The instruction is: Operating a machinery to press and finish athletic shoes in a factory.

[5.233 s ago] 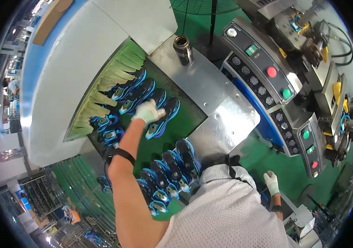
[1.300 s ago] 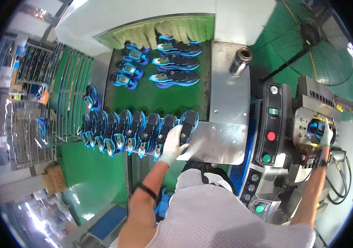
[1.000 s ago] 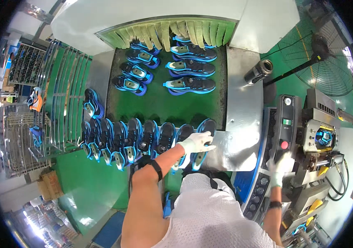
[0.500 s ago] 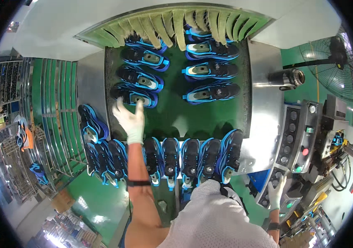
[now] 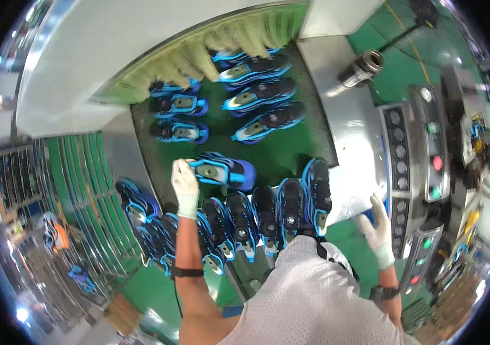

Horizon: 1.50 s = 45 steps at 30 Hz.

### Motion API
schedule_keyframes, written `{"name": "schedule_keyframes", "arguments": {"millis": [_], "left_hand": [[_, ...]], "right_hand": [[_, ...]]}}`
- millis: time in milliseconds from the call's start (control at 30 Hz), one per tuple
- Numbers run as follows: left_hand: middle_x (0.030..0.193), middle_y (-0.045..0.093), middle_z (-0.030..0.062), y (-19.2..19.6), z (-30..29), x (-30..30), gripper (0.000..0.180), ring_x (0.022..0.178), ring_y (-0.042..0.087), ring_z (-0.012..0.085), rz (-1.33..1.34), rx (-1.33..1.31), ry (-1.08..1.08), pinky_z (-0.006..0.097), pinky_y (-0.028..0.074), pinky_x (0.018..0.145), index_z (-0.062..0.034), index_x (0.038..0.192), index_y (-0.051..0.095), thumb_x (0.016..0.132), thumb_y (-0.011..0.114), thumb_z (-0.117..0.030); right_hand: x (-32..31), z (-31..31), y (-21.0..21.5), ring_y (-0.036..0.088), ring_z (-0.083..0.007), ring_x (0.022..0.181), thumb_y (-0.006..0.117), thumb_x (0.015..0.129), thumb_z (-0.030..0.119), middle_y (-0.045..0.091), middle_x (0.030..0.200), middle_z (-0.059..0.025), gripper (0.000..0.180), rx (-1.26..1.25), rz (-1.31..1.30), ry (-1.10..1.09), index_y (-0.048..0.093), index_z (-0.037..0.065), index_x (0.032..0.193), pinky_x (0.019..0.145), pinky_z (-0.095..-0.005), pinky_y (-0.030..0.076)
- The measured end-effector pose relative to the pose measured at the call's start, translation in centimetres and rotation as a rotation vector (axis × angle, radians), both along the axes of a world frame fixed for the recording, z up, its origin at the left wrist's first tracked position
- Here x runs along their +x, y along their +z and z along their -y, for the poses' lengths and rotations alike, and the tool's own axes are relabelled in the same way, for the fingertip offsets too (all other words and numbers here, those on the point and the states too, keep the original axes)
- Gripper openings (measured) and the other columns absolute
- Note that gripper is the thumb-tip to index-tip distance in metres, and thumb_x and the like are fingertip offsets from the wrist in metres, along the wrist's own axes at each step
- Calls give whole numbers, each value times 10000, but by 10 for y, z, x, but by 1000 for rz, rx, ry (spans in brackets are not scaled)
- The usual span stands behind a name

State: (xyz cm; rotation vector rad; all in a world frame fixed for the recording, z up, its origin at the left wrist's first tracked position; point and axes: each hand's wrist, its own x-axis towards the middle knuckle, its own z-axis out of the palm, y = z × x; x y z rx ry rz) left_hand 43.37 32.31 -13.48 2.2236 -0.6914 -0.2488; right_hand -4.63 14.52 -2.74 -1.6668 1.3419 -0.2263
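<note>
My gloved left hand (image 5: pixel 184 183) is closed round one end of a black and blue sneaker (image 5: pixel 222 172), over the near part of a green conveyor belt (image 5: pixel 170 154). A grey-green insert shows in the shoe's opening. Beyond it, more of these sneakers lie sideways on the belt in a left row (image 5: pixel 180 131) and a right row (image 5: pixel 271 121). In front of me several sneakers (image 5: pixel 265 213) stand side by side along the belt's near edge. My gloved right hand (image 5: pixel 378 233) has its fingers apart and holds nothing, close to the metal ledge (image 5: pixel 363 167).
A fringed green curtain (image 5: pixel 199 52) hangs over the belt's far end. Control panels with buttons (image 5: pixel 431 144) stand at the right, near a metal cylinder (image 5: pixel 363 69). Metal racks (image 5: pixel 87 190) are on the left. One sneaker (image 5: pixel 136 201) rests on the left ledge.
My left hand has taken hold of the nearest sneaker of the left row and brought it nearer. My right hand has come away from the lower button panel. The whole view has turned.
</note>
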Motion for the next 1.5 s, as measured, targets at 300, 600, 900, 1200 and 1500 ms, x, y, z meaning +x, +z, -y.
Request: {"name": "schedule_keyframes", "arguments": {"millis": [300, 600, 900, 1200, 1500], "left_hand": [[764, 605, -3, 133, 167, -252, 513, 607, 541, 65, -552, -313, -571, 209, 380, 470, -36, 948, 652, 1081, 334, -416], [862, 603, 144, 226, 203, -534, 73, 761, 620, 294, -174, -397, -1657, 377, 508, 708, -13, 917, 647, 919, 589, -57], [1244, 567, 166, 255, 237, -798, 318, 1070, 619, 250, -414, -703, -2003, 360, 503, 930, 5, 1258, 568, 954, 618, -77], [1411, 378, 345, 76, 346, -1051, 882, 1188, 541, 474, 173, -176, -1591, 496, 443, 1027, 110, 1498, 202, 913, 661, -364], [1036, 672, 139, 118, 405, -1037, 302, 894, 660, 209, -751, 116, -1714, 349, 543, 806, 19, 1163, 595, 900, 616, -128]], "right_hand": [[16, -6, 60, 444, -407, 1339, 807, 776, 235, 461, 1443, -223, 784, -540, 41, 277, 439, 11, 1431, 1114, -464, 382], [-205, -85, 137, 586, -398, 1192, 790, 777, 369, 534, 1325, -315, 950, -134, 36, -454, 312, -64, 1474, 990, -410, 489], [-366, -168, 82, 608, -170, 1110, 707, 874, 139, 646, 1218, -78, 498, -367, 925, -1323, 558, -24, 1319, 975, -339, 486], [-407, -251, 82, 622, -154, 1036, 704, 822, 127, 649, 1176, -58, 540, -466, 1025, -1786, 547, -13, 1319, 922, -323, 508], [-436, -234, 76, 637, -177, 1054, 738, 809, 145, 650, 1167, -59, 578, -438, 924, -1814, 540, 11, 1334, 930, -337, 522]]}}
